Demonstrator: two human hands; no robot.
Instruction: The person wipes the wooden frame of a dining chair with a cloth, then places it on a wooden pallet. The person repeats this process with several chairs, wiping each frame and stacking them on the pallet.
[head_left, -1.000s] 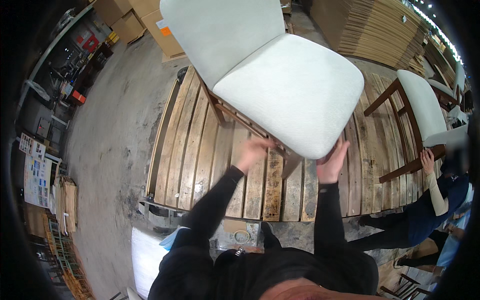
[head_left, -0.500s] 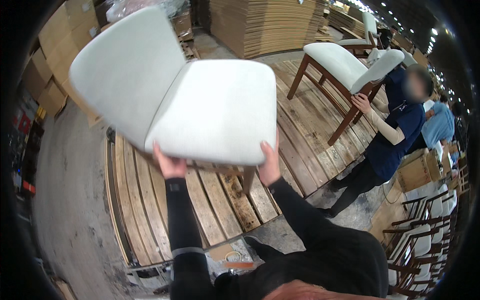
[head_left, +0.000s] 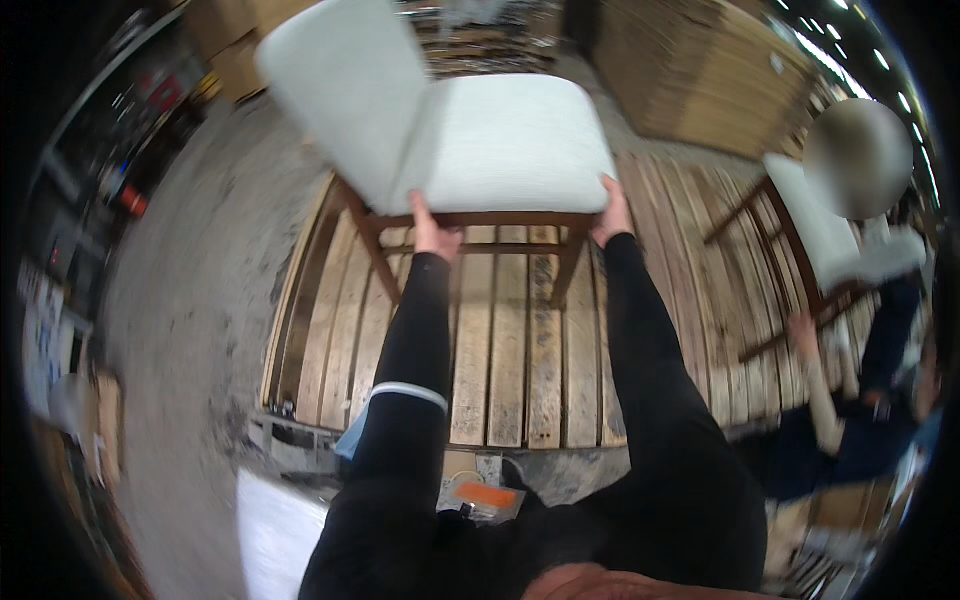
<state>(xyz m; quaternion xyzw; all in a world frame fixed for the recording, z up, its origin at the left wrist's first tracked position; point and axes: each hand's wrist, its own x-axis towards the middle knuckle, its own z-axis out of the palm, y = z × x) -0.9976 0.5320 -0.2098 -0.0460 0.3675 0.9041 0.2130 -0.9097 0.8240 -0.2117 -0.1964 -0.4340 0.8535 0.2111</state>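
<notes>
A dining chair with pale upholstered seat and back and dark brown wooden legs is in front of me, its backrest to the left. My left hand grips the near edge of the seat towards the backrest, thumb on top. At the seat's right near corner, my right hand holds it the same way. The fingers of both hands are partly hidden below the seat. Under the chair lies a slatted wooden platform; whether the legs touch it I cannot tell.
On the right, a person in dark blue has a hand on a second pale chair. Stacked flat cardboard stands behind the platform. Bare concrete floor runs along the left. An orange item lies near my body.
The chair now sits farther from me and more level, its legs showing; my arms are more stretched out. My view has turned left, shifting the second chair and the person rightward and lower.
</notes>
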